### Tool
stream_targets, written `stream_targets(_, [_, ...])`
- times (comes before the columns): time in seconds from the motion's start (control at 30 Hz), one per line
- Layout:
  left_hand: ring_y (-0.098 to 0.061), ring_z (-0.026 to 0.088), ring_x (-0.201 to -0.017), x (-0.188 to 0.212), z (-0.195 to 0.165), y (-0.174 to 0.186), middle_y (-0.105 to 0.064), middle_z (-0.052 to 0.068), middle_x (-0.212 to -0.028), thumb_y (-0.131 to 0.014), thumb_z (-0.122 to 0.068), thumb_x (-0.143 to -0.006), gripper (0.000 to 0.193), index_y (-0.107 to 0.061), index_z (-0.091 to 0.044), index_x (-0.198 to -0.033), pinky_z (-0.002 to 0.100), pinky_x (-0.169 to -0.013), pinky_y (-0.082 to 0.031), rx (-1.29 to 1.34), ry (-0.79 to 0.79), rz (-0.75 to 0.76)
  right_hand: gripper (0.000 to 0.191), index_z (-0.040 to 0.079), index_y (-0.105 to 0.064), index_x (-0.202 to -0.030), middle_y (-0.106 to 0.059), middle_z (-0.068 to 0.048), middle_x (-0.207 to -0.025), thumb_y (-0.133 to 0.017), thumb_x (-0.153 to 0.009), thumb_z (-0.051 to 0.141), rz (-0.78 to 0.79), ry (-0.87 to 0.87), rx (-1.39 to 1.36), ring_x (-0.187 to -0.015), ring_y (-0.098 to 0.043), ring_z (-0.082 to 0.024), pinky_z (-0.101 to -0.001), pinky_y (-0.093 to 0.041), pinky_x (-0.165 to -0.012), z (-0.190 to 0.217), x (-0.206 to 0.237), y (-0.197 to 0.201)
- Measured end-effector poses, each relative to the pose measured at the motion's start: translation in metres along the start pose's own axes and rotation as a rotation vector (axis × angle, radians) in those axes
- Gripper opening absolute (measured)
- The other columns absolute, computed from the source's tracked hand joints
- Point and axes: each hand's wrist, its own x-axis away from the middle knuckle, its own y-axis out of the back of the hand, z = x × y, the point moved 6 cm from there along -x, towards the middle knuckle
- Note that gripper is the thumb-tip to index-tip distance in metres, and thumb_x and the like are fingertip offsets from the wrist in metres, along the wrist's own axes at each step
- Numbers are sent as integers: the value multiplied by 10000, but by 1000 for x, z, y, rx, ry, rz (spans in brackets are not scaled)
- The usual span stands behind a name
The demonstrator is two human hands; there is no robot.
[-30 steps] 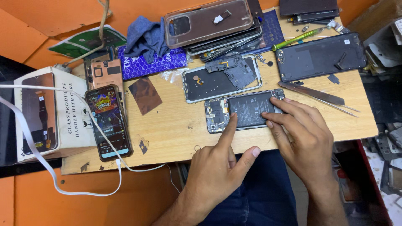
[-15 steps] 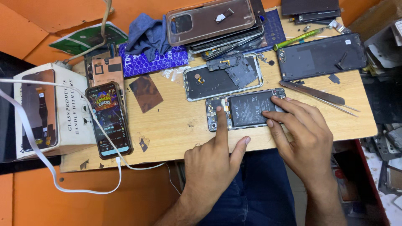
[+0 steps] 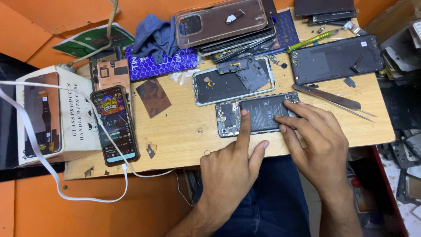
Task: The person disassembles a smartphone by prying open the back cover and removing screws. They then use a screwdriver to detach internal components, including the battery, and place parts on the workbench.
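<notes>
An opened phone (image 3: 258, 113) with its battery and circuit board exposed lies near the front edge of the wooden board (image 3: 188, 127). My left hand (image 3: 232, 169) presses its index fingertip on the phone's left part, beside the battery. My right hand (image 3: 315, 140) rests on the phone's right end, with fingertips on the upper and lower edges. Neither hand holds a tool.
Behind the phone lies a silver phone frame (image 3: 232, 81) with loose parts. Metal tweezers (image 3: 333, 97), a black back cover (image 3: 337, 59) and a green screwdriver (image 3: 313, 40) lie to the right. A lit phone (image 3: 115, 125) on a white cable, a white box (image 3: 52, 114), a blue cloth (image 3: 155, 37) and stacked phone cases (image 3: 223, 19) lie around.
My left index finger has slid a little left along the opened phone. My right hand has stayed on its right end.
</notes>
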Motion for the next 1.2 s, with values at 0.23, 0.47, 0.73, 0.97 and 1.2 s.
stream_targets(0.23, [-613, 164, -339, -2, -4, -5, -642, 27, -490, -606, -525, -973, 766, -479, 44, -1471, 360, -321, -481, -67, 28, 59, 200, 102, -773, -1074, -729, -72, -1273, -794, -876, 92, 3, -5, 1, -1203, -665, -291, -407, -533, -1012, 0, 0, 0])
stream_targets(0.47, [-579, 154, -321, -2, -7, -6, -598, 0, -463, -579, -577, -971, 810, -476, 44, -1481, 357, -300, -461, -175, -17, 6, 216, 102, -771, -1090, -728, -74, -1279, -786, -876, 78, 4, -2, 5, -1205, -666, -293, -409, -531, -1025, 3, -1, 1])
stream_targets(0.73, [-608, 159, -338, -2, 0, -10, -614, 15, -460, -582, -559, -980, 799, -455, 44, -1489, 363, -316, -490, -154, -30, 48, 198, 95, -767, -1085, -726, -80, -1280, -784, -888, 88, 3, 12, 6, -1201, -665, -297, -410, -531, -1015, 2, 1, 0])
stream_targets(0.97, [-649, 253, -380, -1, 6, -6, -660, 84, -520, -624, -522, -959, 783, -452, 12, -1506, 420, -370, -529, -71, -11, 33, 180, 84, -766, -1069, -724, -90, -1260, -774, -889, 83, -18, 17, -8, -1193, -665, -309, -418, -536, -1006, 6, 0, 0])
stream_targets(1.2, [-624, 359, -402, 3, 20, -2, -657, 143, -544, -639, -588, -890, 676, -582, -228, -1459, 498, -412, -513, -320, -45, -128, 313, 123, -726, -1169, -651, -71, -1352, -791, -863, 137, -117, 43, -48, -1303, -594, -315, -438, -518, -1100, 5, 9, -8])
